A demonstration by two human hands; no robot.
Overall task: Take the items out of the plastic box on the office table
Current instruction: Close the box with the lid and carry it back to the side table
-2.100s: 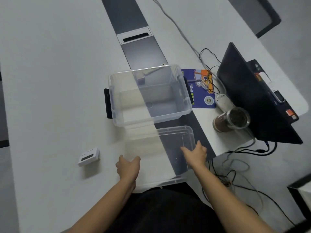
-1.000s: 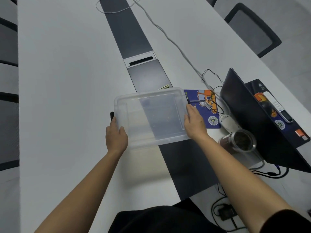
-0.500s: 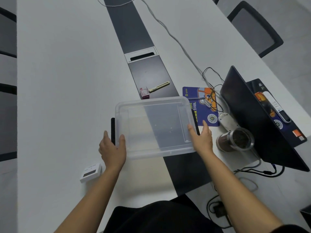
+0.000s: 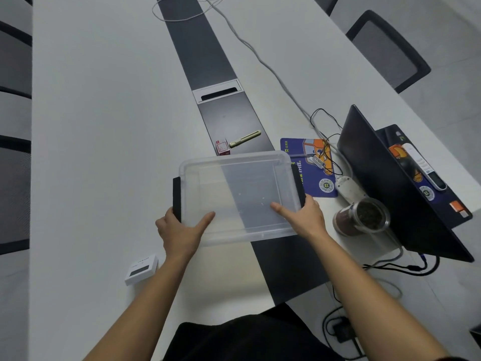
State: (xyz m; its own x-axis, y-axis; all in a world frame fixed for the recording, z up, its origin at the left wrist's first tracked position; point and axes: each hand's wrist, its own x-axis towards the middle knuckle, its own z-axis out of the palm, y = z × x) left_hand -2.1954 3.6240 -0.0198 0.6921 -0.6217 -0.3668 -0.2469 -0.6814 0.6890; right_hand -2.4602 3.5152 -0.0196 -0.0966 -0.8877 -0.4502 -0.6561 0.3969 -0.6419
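A clear plastic box [image 4: 239,194] with its clear lid on and black side clips sits on the white office table [image 4: 99,126]. My left hand [image 4: 182,233] grips its near left corner, thumb on the lid, fingers by the left clip. My right hand [image 4: 303,217] grips the near right corner, thumb on the lid, fingers at the right clip. Nothing shows through the lid. Behind the box lie a small red-and-white carton [image 4: 222,147] and a pale yellow pen [image 4: 244,139]. A small white device [image 4: 141,269] lies at the near left.
A blue mouse pad [image 4: 309,168] with cables, a white mouse [image 4: 347,188], a glass jar of dark contents [image 4: 361,217] and a half-open dark laptop [image 4: 406,183] crowd the right. A dark strip with a cable port [image 4: 220,91] runs down the table's middle. A chair [image 4: 385,50] stands far right.
The lid, lying near me before, was lifted and set on the box. Over the last half second both hands slid to the near corners, thumbs onto the lid.
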